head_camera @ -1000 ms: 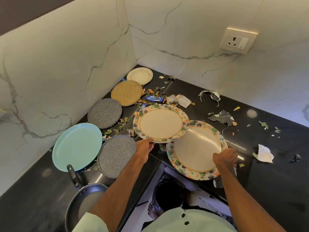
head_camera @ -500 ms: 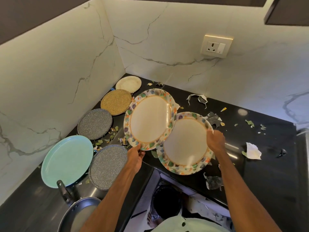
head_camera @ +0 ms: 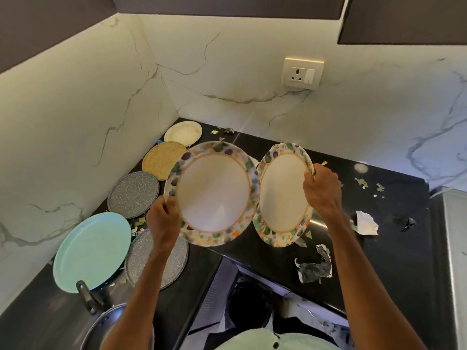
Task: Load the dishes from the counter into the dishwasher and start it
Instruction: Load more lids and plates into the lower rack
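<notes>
Two patterned plates up: left hand grips one plate, right hand the other; rigid, breakable, rim-held.

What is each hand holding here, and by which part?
The left hand grips the left patterned plate by its lower-left rim; the right hand grips the right patterned plate by its upper-right rim.

A wall socket sits above scattered torn paper scraps.
</notes>
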The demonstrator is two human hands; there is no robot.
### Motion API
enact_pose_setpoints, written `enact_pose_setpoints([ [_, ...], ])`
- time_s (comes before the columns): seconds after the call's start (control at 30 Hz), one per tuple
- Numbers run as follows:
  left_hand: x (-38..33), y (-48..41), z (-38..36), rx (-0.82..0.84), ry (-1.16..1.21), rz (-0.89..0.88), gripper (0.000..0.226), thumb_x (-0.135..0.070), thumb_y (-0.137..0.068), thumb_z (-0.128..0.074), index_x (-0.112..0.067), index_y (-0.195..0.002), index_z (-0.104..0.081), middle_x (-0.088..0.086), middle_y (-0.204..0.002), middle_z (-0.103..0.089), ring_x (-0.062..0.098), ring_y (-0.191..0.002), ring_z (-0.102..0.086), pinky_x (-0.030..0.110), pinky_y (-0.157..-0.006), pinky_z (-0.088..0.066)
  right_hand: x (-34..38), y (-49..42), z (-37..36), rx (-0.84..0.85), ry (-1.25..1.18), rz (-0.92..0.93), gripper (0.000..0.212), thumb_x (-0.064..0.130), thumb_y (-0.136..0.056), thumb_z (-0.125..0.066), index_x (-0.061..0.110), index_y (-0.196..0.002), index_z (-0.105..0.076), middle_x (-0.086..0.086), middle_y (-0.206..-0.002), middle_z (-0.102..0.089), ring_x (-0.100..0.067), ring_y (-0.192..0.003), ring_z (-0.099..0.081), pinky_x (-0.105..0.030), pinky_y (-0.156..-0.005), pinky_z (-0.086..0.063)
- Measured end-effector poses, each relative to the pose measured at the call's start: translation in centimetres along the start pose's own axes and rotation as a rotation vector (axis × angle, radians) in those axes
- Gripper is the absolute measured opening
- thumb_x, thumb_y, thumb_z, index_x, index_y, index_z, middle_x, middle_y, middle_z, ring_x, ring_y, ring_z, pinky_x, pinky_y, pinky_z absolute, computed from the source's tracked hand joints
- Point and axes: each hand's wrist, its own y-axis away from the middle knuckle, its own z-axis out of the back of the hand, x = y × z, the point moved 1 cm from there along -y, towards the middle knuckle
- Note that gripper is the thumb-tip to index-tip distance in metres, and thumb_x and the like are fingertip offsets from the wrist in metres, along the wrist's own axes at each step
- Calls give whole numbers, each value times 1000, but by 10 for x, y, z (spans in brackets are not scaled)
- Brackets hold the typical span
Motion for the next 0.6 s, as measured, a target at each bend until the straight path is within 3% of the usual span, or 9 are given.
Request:
enact_pose_setpoints([
  [0.17, -51, 2, 13, 58, -4, -375, 27, -16, -103, -53, -14, -76, -50, -1, -64, -46, 14, -57, -38, 21, -52, -27, -4, 38, 31, -89, 7, -45, 27, 22, -102, -47, 10, -81, -58, -3, -67, -58, -26, -64, -62, -39, -59, -54],
  [0.23, -67, 7, 14, 120, 22, -511, 26, -16, -103, -53, -15, -76, -51, 0, -66, -47, 16, -60, -41, 26, -53, -25, -10, 62, 45, -146, 47, -68, 28, 22, -101, -47, 11, -78, -58, -1, -65, -56, -26, -64, -61, -41, -61, -54],
  [0.33, -82, 25, 15, 191, 57, -635, 23, -14, -102, -54, -6, -81, -58, 4, -73, -52, 19, -69, -45, 27, -62, -26, -18, 113, 65, -222, 119, -103, 25, 21, -102, -46, 12, -81, -57, 0, -67, -55, -25, -65, -57, -34, -61, -42],
  [0.5, -109, 71, 17, 325, 129, -819, 16, -9, -99, -59, -3, -86, -64, 12, -80, -60, 26, -78, -51, 30, -69, -33, -52, 197, 99, -370, 117, -212, 28, 25, -103, -48, 12, -83, -63, -14, -81, -69, -37, -75, -64, -39, -66, -49],
  [0.6, -132, 102, 11, 451, 157, -960, 12, -7, -97, -61, -4, -88, -68, 13, -83, -64, 28, -80, -55, 26, -72, -31, -72, 238, 132, -430, 144, -282, 31, 24, -103, -50, 12, -76, -59, -12, -76, -67, -30, -66, -56, -33, -63, -39],
])
